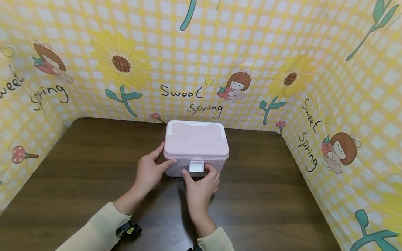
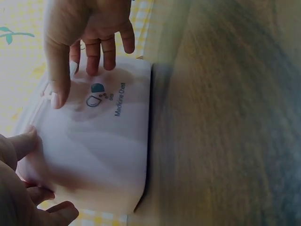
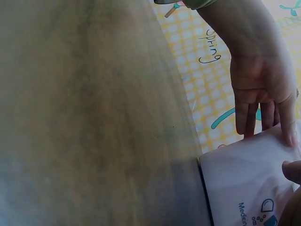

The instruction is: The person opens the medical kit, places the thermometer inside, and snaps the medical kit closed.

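A pale pink medicine box (image 1: 196, 143) with a white-edged lid sits upright on the table, its lid down. The front reads "Medicine Chest" (image 2: 120, 100) beside a capsule print. My left hand (image 1: 148, 171) holds the box's left front corner, thumb on the front and fingers along the side. At the front, my right hand (image 1: 200, 188) has its thumb left of the white latch (image 1: 196, 166) and its fingers at the right. In the left wrist view, the right hand's fingers (image 2: 93, 56) look fairly straight. The latch flap stands out from the front.
The dark wooden table (image 1: 258, 201) extends to both sides and in front of the box. A yellow checked cloth (image 1: 176, 65) with flower prints stands as walls behind, left and right, close to the box's back.
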The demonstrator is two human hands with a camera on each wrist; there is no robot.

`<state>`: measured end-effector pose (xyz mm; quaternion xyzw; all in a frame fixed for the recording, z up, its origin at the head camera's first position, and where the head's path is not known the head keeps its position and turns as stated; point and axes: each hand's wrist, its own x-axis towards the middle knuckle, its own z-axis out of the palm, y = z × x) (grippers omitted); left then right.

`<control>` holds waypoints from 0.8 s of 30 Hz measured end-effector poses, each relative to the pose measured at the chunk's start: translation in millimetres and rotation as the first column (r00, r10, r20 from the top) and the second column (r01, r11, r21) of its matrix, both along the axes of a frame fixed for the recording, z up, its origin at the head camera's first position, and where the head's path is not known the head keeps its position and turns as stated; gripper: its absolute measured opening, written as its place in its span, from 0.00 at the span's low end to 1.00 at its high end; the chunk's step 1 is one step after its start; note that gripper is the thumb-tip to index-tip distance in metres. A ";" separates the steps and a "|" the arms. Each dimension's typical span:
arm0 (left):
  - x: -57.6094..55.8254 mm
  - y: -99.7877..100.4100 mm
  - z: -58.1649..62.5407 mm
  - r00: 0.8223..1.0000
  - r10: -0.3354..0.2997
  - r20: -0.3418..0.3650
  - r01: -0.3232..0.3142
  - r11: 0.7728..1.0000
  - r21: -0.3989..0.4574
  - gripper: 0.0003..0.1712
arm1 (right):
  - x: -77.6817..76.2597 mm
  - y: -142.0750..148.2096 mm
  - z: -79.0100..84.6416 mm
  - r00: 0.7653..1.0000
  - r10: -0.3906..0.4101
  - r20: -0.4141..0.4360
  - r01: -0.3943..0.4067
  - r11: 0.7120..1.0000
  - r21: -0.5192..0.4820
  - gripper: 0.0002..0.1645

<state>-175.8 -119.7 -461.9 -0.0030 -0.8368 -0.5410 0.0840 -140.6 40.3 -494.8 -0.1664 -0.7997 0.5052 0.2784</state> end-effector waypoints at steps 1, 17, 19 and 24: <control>-0.2 -0.8 -0.6 1.000 0.005 -0.004 -0.005 1.000 -0.004 0.54 | -1.1 -1.2 -0.4 1.000 -0.006 -0.005 0.007 1.000 0.014 0.45; -2.3 -2.0 -3.3 1.000 0.014 -0.003 -0.014 1.000 -0.024 0.53 | -0.6 0.3 3.0 0.979 -0.057 -0.197 0.069 0.996 0.053 0.33; -2.4 -1.6 -3.4 1.000 0.010 -0.011 -0.011 1.000 -0.025 0.53 | -1.8 1.3 5.7 0.973 -0.058 -0.223 0.074 0.995 0.065 0.33; -2.3 -1.8 -4.0 0.999 0.005 -0.033 -0.006 1.000 -0.019 0.52 | -8.4 2.9 13.6 0.959 -0.054 -0.279 0.088 0.990 0.111 0.32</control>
